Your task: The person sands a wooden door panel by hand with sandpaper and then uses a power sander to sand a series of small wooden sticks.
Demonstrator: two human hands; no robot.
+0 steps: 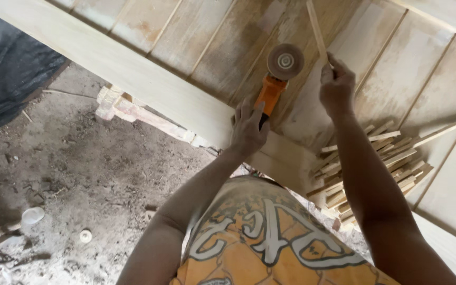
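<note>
In the head view, the left hand (247, 129) was wrapped around the orange body of an angle grinder (275, 79), its grip closed on the tool, which lay on the pale wooden panel (149, 84) close to that panel's near edge, with the round sanding disc (285, 61) facing up and away from the body. The right hand (336, 87) pinched a thin wooden strip (316, 29) between fingers and thumb, its grip clamped on the strip's lower end, and the strip stood up toward the far edge of the panel, just beside the disc. Whether the disc was turning could not be told. The main hazard looked to be that closeness: if the disc was spinning, a slight slip could have snatched the slender strip, snapped it, or pulled the fingertips toward the abrasive. With only one hand on the grinder, a catch might have twisted it out of control. A loose stack of wooden strips (376, 169) lay at the panel's near right edge, and a bump from the right forearm could have spilled them onto the dusty floor (69, 174) below.
</note>
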